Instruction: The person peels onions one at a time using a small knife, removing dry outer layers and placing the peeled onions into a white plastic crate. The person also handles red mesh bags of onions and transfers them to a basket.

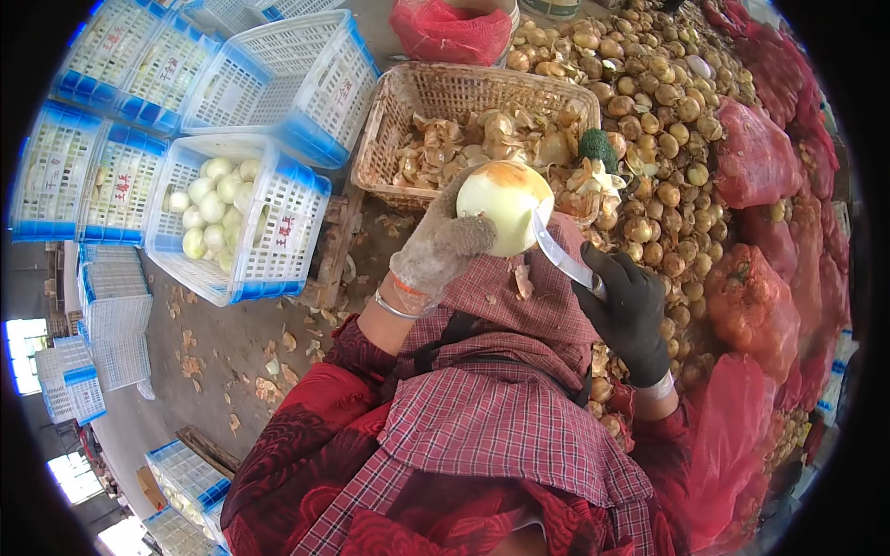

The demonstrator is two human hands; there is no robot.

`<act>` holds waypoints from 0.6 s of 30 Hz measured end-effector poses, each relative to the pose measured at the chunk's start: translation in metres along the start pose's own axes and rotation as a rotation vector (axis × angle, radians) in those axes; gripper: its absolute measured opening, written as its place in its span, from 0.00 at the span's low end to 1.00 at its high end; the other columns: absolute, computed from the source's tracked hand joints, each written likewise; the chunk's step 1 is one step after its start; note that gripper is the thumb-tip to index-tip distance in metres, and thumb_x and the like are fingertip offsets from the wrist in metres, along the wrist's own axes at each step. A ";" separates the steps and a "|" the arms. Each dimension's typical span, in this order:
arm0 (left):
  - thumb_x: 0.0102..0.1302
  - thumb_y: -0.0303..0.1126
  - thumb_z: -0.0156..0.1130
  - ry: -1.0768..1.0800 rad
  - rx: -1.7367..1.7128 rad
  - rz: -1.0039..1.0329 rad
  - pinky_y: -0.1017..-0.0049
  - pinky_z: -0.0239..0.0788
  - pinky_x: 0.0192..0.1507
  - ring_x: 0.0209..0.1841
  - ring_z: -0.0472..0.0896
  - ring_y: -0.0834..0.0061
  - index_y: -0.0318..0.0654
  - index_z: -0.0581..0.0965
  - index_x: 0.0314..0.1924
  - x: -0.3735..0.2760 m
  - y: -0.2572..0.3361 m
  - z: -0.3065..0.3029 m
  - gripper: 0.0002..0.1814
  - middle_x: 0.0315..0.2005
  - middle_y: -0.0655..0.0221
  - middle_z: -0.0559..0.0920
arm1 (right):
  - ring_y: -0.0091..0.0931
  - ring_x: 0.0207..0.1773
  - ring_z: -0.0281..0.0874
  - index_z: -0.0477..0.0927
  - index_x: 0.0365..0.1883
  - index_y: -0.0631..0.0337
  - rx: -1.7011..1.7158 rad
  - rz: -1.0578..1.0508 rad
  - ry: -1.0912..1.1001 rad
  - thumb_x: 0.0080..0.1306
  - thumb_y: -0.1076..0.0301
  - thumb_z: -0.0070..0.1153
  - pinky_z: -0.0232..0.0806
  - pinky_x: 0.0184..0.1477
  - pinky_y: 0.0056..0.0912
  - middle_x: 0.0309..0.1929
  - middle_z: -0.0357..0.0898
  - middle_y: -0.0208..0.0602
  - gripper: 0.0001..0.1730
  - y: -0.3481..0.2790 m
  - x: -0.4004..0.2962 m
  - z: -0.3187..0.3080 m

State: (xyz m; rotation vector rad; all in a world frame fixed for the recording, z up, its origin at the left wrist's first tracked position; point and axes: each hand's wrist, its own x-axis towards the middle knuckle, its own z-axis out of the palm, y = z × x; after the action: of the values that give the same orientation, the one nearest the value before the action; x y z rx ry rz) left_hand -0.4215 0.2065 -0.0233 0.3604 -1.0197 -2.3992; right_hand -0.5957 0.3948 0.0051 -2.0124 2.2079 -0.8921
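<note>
My left hand (445,240), in a dirty light work glove, holds up a large onion (497,208). Most of its surface is bare and pale, with a brown patch of skin at the top. In a black glove, my right hand (626,306) grips the handle of a small curved knife (556,254). The blade's tip meets the onion's right side, where a flap of its layer stands out. Behind the onion sits a plastic basket (480,76) holding loose brown onion skins (500,135). A scrap of skin (523,281) lies on my checked apron (487,410).
To the left, a white and blue crate (285,243) holds peeled onions (215,201). More crates (306,76) stand stacked behind it. A heap of unpeeled onions (653,132) spreads to the right, bordered by red mesh sacks (754,313). Skin scraps litter the floor (222,333).
</note>
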 end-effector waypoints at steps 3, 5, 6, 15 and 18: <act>0.45 0.39 0.77 -0.007 0.033 -0.025 0.70 0.74 0.57 0.55 0.80 0.68 0.30 0.64 0.66 -0.001 -0.002 -0.004 0.49 0.54 0.61 0.79 | 0.34 0.22 0.76 0.79 0.51 0.56 -0.008 0.001 -0.053 0.54 0.63 0.69 0.67 0.25 0.36 0.29 0.78 0.34 0.26 0.002 -0.001 -0.001; 0.45 0.40 0.78 -0.008 0.025 -0.043 0.70 0.74 0.57 0.54 0.80 0.69 0.30 0.65 0.66 -0.002 0.001 0.001 0.50 0.54 0.62 0.80 | 0.35 0.22 0.76 0.79 0.50 0.56 -0.021 0.004 -0.078 0.55 0.63 0.69 0.67 0.25 0.37 0.29 0.78 0.34 0.24 0.001 -0.004 -0.002; 0.44 0.40 0.78 -0.004 0.060 -0.033 0.70 0.74 0.57 0.54 0.80 0.69 0.31 0.65 0.66 -0.003 0.002 0.001 0.50 0.53 0.62 0.80 | 0.35 0.22 0.77 0.79 0.49 0.55 -0.058 0.046 -0.092 0.55 0.63 0.69 0.67 0.25 0.37 0.29 0.78 0.35 0.22 0.000 -0.003 -0.003; 0.40 0.31 0.84 -0.064 0.322 0.011 0.69 0.73 0.58 0.57 0.78 0.69 0.32 0.60 0.69 -0.004 0.003 -0.011 0.57 0.57 0.62 0.77 | 0.22 0.17 0.72 0.80 0.43 0.62 1.225 0.797 -0.439 0.60 0.38 0.64 0.64 0.21 0.27 0.21 0.75 0.28 0.33 -0.002 -0.002 -0.011; 0.40 0.30 0.83 -0.027 0.208 -0.114 0.70 0.73 0.57 0.56 0.78 0.69 0.33 0.61 0.69 -0.008 0.000 -0.002 0.56 0.56 0.62 0.77 | 0.16 0.19 0.69 0.80 0.41 0.64 1.193 0.759 -0.393 0.61 0.37 0.63 0.63 0.21 0.22 0.21 0.72 0.25 0.34 0.004 -0.001 -0.006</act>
State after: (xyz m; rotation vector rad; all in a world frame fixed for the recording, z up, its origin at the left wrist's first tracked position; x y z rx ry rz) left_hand -0.4136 0.2096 -0.0248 0.4720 -1.2974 -2.4090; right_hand -0.6011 0.3981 0.0082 -0.6503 1.3794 -1.1142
